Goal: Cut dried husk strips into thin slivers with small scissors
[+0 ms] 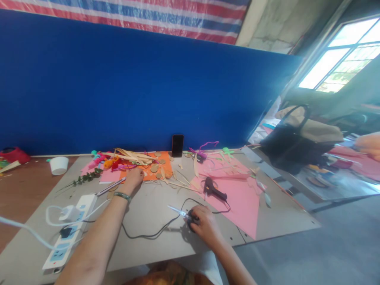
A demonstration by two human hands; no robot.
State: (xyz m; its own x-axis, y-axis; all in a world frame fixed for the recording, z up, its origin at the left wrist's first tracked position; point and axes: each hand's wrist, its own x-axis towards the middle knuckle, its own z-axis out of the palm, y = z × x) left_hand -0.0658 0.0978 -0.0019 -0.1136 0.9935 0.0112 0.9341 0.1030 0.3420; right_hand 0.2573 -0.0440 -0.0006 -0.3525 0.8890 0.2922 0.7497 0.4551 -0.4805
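My right hand [204,226] is closed round the black handles of a pair of scissors [181,213], blades pointing left over the grey board [148,221]. My left hand [134,178], with a green bangle on the wrist, reaches forward and rests on the near edge of an orange sheet [166,161] strewn with dry straw strips [130,156] and small brown discs [154,168]; its fingers are curled down and I cannot see what they hold. A black glue gun [214,190] lies on a pink sheet [240,198], its cable looping between my arms.
A white power strip [69,229] with plugs lies at the left. A white cup [59,165] and colourful pipe cleaners [103,161] sit further back. A phone [177,145] leans on the blue wall. A black bag [289,144] stands at right; another person's hand [369,144] shows at the far right.
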